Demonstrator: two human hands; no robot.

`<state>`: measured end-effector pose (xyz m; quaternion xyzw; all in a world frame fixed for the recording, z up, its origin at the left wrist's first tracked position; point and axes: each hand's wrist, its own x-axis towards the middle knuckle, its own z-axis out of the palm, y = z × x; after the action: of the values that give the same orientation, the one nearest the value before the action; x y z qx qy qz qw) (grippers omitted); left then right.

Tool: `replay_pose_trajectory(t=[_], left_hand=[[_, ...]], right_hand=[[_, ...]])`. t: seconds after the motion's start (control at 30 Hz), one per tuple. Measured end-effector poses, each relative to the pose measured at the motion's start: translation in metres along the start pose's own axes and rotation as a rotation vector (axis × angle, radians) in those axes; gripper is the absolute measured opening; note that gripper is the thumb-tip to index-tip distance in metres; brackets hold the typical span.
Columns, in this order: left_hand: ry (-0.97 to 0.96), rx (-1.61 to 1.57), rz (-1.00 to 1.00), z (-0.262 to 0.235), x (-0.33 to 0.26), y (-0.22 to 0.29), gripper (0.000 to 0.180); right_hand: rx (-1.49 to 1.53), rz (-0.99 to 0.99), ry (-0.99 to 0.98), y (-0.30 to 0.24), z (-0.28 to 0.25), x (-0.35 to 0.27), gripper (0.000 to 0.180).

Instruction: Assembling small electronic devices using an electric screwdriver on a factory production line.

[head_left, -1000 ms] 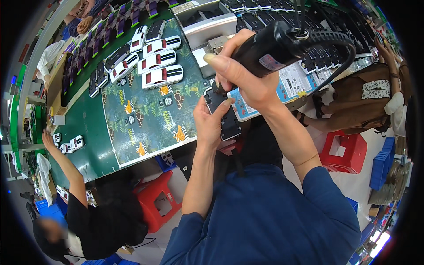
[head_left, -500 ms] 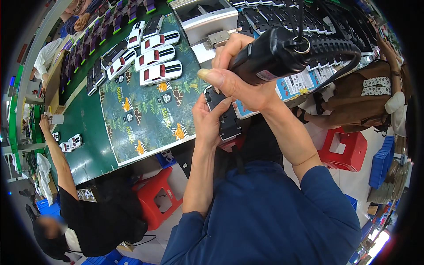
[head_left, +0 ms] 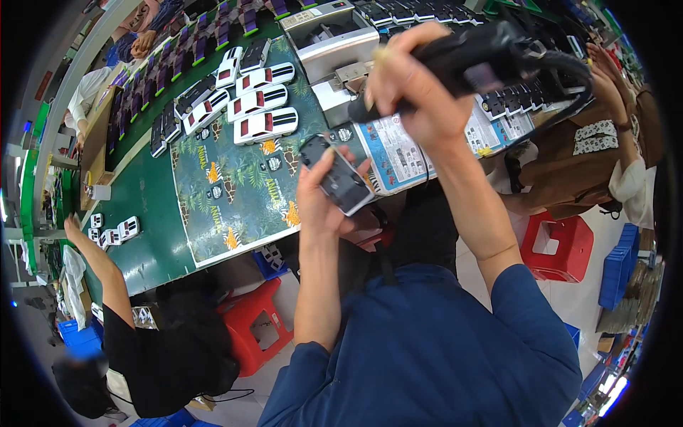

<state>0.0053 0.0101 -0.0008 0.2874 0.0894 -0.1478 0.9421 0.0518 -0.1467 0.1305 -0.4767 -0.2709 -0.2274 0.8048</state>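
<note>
My left hand (head_left: 321,192) is wrapped round a toy car (head_left: 340,178) whose black underside faces up, with a white edge showing below. The fingers reach round both its sides, over the mat's near edge. Higher up and to the right, my right hand (head_left: 427,96) grips a black electric screwdriver (head_left: 466,60), blurred by motion. Its nose points down and left, apart from the car, and a thick cable curls from its back end. Beyond the car, several white toy cars (head_left: 265,126) with black stripes and red windows stand on the patterned mat (head_left: 245,192).
A grey metal machine (head_left: 331,43), apparently a screw feeder, stands behind my hands. Printed sheets (head_left: 398,153) lie right of the car, with rows of black car bases (head_left: 505,103) beyond. A co-worker's arm (head_left: 99,260) reaches in at left. Red stools (head_left: 558,245) flank me.
My right hand has lifted the screwdriver off the car, up and to the right. The car has tilted in my left hand. At left, the co-worker's hand has drawn back from a small white block.
</note>
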Motion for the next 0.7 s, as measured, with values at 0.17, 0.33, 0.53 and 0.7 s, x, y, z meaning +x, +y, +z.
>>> replay_pose_trajectory(t=[0.17, 0.33, 0.53, 0.7], left_hand=[[-0.062, 0.033, 0.006, -0.019, -0.006, 0.005, 0.058], [-0.067, 0.067, 0.019, -0.022, -0.002, 0.003, 0.061], [0.03, 0.003, 0.031, -0.015, 0.001, 0.002, 0.061], [0.073, -0.024, 0.058, -0.02, 0.002, 0.0, 0.057]], right_hand=[[-0.215, -0.015, 0.1, 0.01, -0.011, 0.031, 0.014], [-0.441, -0.14, 0.001, 0.032, -0.019, 0.033, 0.019], [-0.534, -0.152, 0.024, 0.047, -0.012, 0.039, 0.023], [-0.378, 0.296, -0.066, 0.016, -0.004, 0.014, 0.012]])
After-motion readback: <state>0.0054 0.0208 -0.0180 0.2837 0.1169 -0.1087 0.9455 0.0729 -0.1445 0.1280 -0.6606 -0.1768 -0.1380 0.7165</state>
